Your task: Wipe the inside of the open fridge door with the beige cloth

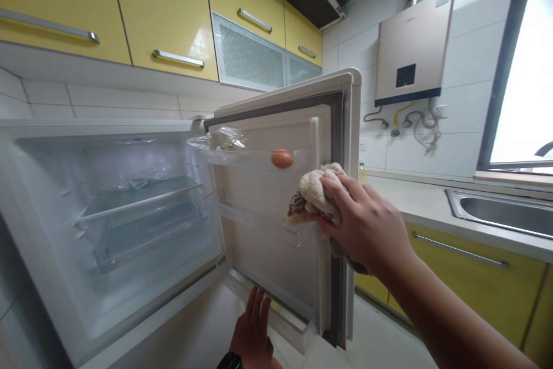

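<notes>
The right hand (367, 224) grips a bunched cloth (317, 191) at its ten o'clock; the straight-fingered left hand (254, 328) has it at one o'clock.

Sink (510, 215) cropped at right, dark wristband (230, 361) cropped below, cloth (317, 189) partly hidden behind right hand (369, 224), heater lettering (417, 19) illegibly small

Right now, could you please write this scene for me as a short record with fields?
right hand: holds a crumpled cloth at the fridge door
left hand: fingers near the door's lower edge; contact unclear
door: open
upper door shelf: egg, clear plastic bag
background: water heater, sink
</notes>
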A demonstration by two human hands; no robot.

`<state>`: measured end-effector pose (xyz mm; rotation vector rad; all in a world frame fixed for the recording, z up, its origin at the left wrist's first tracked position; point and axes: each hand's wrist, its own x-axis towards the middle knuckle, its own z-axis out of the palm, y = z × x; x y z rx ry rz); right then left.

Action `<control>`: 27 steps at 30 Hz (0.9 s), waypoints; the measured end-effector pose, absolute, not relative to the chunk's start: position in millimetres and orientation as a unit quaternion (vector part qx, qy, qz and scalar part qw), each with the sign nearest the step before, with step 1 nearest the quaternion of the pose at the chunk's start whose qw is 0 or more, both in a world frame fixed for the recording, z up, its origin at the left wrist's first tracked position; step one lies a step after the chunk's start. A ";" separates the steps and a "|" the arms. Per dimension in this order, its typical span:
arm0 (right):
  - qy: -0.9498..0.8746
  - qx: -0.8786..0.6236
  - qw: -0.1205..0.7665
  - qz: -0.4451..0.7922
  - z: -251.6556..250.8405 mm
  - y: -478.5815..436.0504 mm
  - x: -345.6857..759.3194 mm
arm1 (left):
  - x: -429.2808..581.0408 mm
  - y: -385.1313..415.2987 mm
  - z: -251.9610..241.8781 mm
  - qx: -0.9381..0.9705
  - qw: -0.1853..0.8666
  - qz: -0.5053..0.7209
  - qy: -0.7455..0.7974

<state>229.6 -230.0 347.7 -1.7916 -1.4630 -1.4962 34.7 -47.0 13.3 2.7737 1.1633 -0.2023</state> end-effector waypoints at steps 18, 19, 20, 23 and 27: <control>-0.515 -0.659 0.470 -0.282 123.2 -227.2 231.0 | 24.5 -44.2 77.9 0.907 0.260 0.007 0.331; -0.521 -0.647 0.474 -0.292 127.4 -225.5 225.3 | 21.6 -47.4 82.8 0.899 0.284 0.037 0.333; -0.525 -0.637 0.476 -0.305 131.9 -224.0 219.7 | 18.2 -52.3 86.1 0.887 0.309 0.087 0.333; -0.512 -0.626 0.498 -0.314 140.2 -218.6 201.1 | 5.7 -77.2 89.7 0.781 0.430 0.310 0.330; -0.534 -0.607 0.533 -0.249 136.6 -208.2 164.1 | -13.0 -119.3 100.3 0.737 0.559 0.346 0.155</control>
